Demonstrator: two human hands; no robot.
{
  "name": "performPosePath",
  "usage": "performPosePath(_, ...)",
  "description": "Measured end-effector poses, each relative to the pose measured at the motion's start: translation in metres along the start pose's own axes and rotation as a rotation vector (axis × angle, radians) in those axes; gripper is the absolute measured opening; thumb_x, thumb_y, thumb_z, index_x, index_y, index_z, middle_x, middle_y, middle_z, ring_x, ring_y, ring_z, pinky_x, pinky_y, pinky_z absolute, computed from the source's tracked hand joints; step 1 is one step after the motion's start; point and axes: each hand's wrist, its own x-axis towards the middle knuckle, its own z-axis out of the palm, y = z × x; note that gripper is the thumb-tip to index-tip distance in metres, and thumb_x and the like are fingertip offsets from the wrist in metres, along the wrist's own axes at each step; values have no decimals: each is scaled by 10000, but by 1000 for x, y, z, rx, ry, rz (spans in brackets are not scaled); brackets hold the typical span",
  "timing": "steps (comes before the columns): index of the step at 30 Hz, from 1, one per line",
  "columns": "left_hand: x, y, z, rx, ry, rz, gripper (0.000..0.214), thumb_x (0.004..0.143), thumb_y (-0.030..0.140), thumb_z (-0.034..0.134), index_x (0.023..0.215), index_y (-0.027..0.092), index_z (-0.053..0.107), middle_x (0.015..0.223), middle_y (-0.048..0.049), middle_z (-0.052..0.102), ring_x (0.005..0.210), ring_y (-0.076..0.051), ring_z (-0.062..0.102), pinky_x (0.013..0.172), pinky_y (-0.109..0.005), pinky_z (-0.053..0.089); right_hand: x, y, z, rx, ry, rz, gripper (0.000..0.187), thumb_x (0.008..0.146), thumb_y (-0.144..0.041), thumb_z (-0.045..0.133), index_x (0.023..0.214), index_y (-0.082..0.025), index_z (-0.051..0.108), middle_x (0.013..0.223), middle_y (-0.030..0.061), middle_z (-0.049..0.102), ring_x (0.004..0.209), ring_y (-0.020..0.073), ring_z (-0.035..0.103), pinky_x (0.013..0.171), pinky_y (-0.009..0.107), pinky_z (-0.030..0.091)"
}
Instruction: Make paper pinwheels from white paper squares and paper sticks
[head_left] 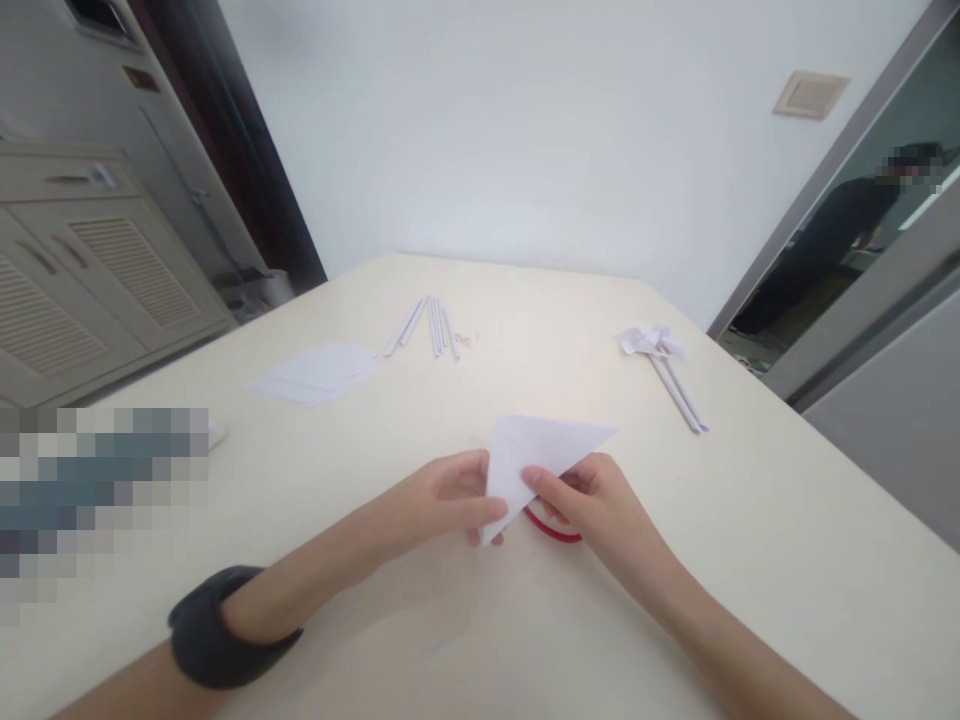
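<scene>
A sheet of white paper folded into a triangle (536, 448) is held up above the table between my two hands. My left hand (461, 495) pinches its lower left corner, thumb on the near face. My right hand (581, 495) grips the lower right edge, its thumb pressed on the paper and the other fingers behind it. Below the right hand shows a red curved piece (553, 527), perhaps a scissor handle; the rest of it is hidden by the hand and paper. A black band circles my left wrist.
Several white paper sheets (319, 375) lie at the left of the table (517, 320). Beyond them are several rolled paper sticks (435, 325) and small pale bits (465, 341). Two paper pinwheels on sticks (664, 370) lie at the right. A person (832, 225) is beyond the doorway.
</scene>
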Motion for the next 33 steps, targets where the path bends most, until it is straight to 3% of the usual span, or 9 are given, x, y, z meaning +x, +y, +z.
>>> performPosePath(4, 2, 0, 7, 41, -76, -125, 220, 798, 285, 564, 983, 172, 529, 849, -34, 632, 643, -165, 639, 597, -278, 441, 0, 3, 5, -131, 60, -72, 355, 827, -335, 486, 532, -179, 367, 489, -47, 342, 468, 76, 275, 447, 232, 198)
performPosePath(7, 1, 1, 8, 62, -84, -148, 227, 787, 287, 563, 986, 184, 527, 871, -30, 645, 495, -104, 571, 511, -243, 406, 0, 5, 8, -184, 72, -110, 324, 818, -307, 489, 536, -177, 397, 493, -41, 389, 466, 80, 314, 448, 226, 229)
performPosePath(11, -1, 5, 4, 124, -29, -99, 159, 802, 308, 530, 892, 183, 571, 751, 3, 617, 419, -51, 408, 451, -204, 302, -2, 2, 12, -131, 60, -18, 208, 795, -288, 510, 619, -177, 507, 593, -6, 526, 545, 113, 459, 497, 221, 333)
performPosePath(16, -2, 9, 3, 125, -23, -145, 184, 772, 337, 572, 820, 165, 617, 598, 25, 512, 433, -58, 290, 408, -205, 168, -8, -5, 15, -174, 57, 88, 223, 764, -301, 542, 590, -188, 460, 580, -22, 459, 540, 109, 425, 473, 211, 320)
performPosePath(21, -4, 9, 4, 126, -59, -129, 128, 788, 277, 554, 775, 160, 605, 634, 16, 570, 438, -52, 381, 460, -205, 266, -16, -21, 8, -67, -104, 139, 211, 785, -273, 521, 597, -179, 513, 584, -23, 459, 541, 97, 403, 487, 205, 324)
performPosePath(25, -1, 5, 1, 71, -89, -141, 87, 763, 238, 556, 753, 162, 597, 688, -7, 636, 511, -99, 544, 516, -224, 361, -16, -26, 4, -4, -169, 72, 208, 807, -218, 493, 619, -174, 570, 610, -18, 517, 560, 94, 437, 540, 209, 353)
performPosePath(27, 0, 3, 0, 54, -62, -127, 79, 753, 216, 548, 765, 160, 604, 692, -9, 651, 524, -106, 567, 516, -223, 365, -15, -24, 5, 10, -118, 42, 210, 803, -234, 499, 608, -177, 552, 593, -21, 510, 546, 96, 433, 531, 215, 352)
performPosePath(31, 0, 1, 0, 56, 39, -126, 92, 748, 229, 543, 752, 157, 600, 625, 2, 643, 482, -103, 548, 490, -226, 353, -15, -19, 10, -30, 100, 104, 252, 751, -312, 559, 555, -191, 460, 550, -23, 447, 506, 106, 404, 465, 227, 324)
performPosePath(33, -1, 2, -2, 47, 73, -110, 99, 747, 252, 558, 715, 160, 580, 620, 2, 645, 479, -106, 544, 491, -232, 353, -16, -19, 11, -24, 134, 133, 265, 740, -340, 571, 558, -195, 444, 559, -15, 452, 510, 113, 413, 459, 233, 327)
